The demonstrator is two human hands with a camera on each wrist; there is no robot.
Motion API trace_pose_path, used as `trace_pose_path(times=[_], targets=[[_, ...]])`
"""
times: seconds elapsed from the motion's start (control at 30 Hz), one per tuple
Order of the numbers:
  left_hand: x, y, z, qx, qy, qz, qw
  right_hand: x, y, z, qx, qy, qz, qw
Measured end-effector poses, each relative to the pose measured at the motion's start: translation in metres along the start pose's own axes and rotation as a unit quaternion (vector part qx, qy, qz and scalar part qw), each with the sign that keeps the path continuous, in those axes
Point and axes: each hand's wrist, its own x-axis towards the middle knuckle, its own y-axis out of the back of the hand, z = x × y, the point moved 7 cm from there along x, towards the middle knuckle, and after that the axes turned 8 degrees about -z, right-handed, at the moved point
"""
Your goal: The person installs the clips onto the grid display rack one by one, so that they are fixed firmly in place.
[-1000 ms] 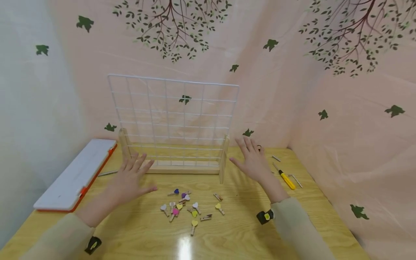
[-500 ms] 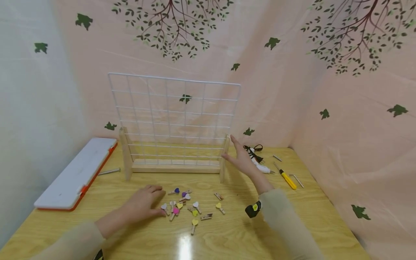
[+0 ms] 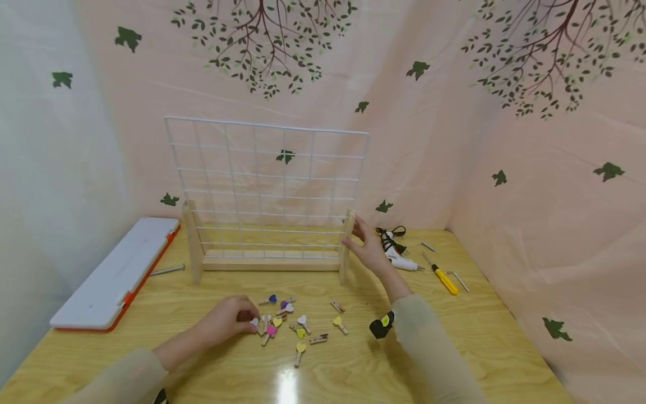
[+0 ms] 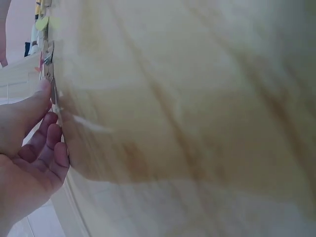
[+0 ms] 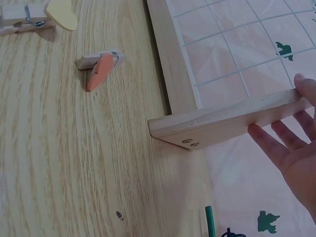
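Observation:
My left hand is low over the table at the left end of a loose group of small heart-topped clothespins. Thumb and fingers pinch a clothespin with a white heart; the left wrist view shows the thumb against its wood, edge-on. My right hand holds the right wooden post of a stand that carries a white wire grid. From the right wrist view, the thumb is at one edge of the post and the fingertips lie along its outer face.
A white case with an orange edge lies at the left, a metal rod beside it. To the right are a white glue gun with black cord, a yellow screwdriver and a hex key. Patterned cloth hangs behind the table.
My left hand came down from beside the stand to the clothespins and closed on one with a white heart. My right hand moved left onto the post, uncovering the glue gun.

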Motion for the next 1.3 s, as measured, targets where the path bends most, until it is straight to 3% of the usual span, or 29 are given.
trace_pose_path(times=[0.2, 0.47, 0.57, 0.63, 0.73, 0.8, 0.93, 1.03, 1.13, 1.27, 1.3], targets=[[0.002, 0.002, -0.003, -0.034, -0.001, -0.003, 0.9994, -0.006, -0.003, -0.022, 0.02, 0.018, -0.023, 0.999], [0.0, 0.019, -0.01, -0.074, 0.05, 0.011, 0.996, -0.006, -0.006, -0.028, 0.005, 0.017, -0.034, 0.999], [-0.003, 0.037, -0.01, -0.083, 0.053, 0.031, 0.9946, -0.005, -0.007, -0.025, 0.02, 0.016, -0.038, 0.999], [-0.006, 0.054, -0.009, -0.07, 0.052, 0.062, 0.9942, -0.004, -0.008, -0.022, 0.033, 0.019, -0.041, 0.998], [-0.012, 0.084, -0.01, -0.053, 0.07, 0.12, 0.9889, -0.001, -0.008, -0.014, 0.046, 0.023, -0.043, 0.998], [-0.019, 0.106, -0.011, -0.039, 0.087, 0.171, 0.9806, 0.002, -0.008, -0.007, 0.047, 0.026, -0.042, 0.998], [-0.034, 0.149, -0.016, -0.052, 0.119, 0.268, 0.9546, 0.005, -0.006, 0.002, 0.038, 0.035, -0.035, 0.998], [-0.047, 0.177, -0.021, -0.073, 0.131, 0.343, 0.9273, 0.005, -0.005, 0.004, 0.038, 0.04, -0.033, 0.998], [-0.058, 0.198, -0.029, -0.132, 0.14, 0.414, 0.8898, 0.003, -0.006, 0.002, 0.038, 0.04, -0.034, 0.998], [-0.069, 0.217, -0.046, -0.22, 0.148, 0.502, 0.8231, 0.0, -0.007, -0.011, 0.048, 0.042, -0.038, 0.997], [-0.071, 0.221, -0.05, -0.232, 0.151, 0.517, 0.8098, -0.001, -0.008, -0.014, 0.049, 0.041, -0.039, 0.997]])
